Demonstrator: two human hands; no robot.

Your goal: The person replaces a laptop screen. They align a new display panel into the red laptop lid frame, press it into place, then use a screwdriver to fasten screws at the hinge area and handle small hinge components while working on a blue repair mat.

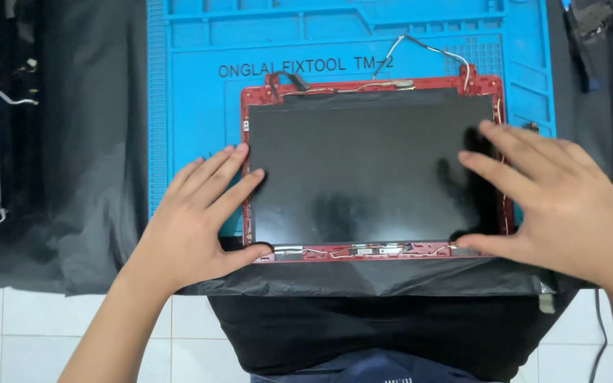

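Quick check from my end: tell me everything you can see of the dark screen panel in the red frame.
The screen panel is a flat, glossy black rectangle, unlit, lying face up in a red frame with thin wires exposed along its top and bottom edges. It rests on a blue work mat. The left hand touches its left edge; the right hand lies flat over its right side.

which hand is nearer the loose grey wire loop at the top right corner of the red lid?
Right. The right hand lies on the screen panel's right edge, just below the wire loop. The left hand is at the panel's left edge, across the lid.
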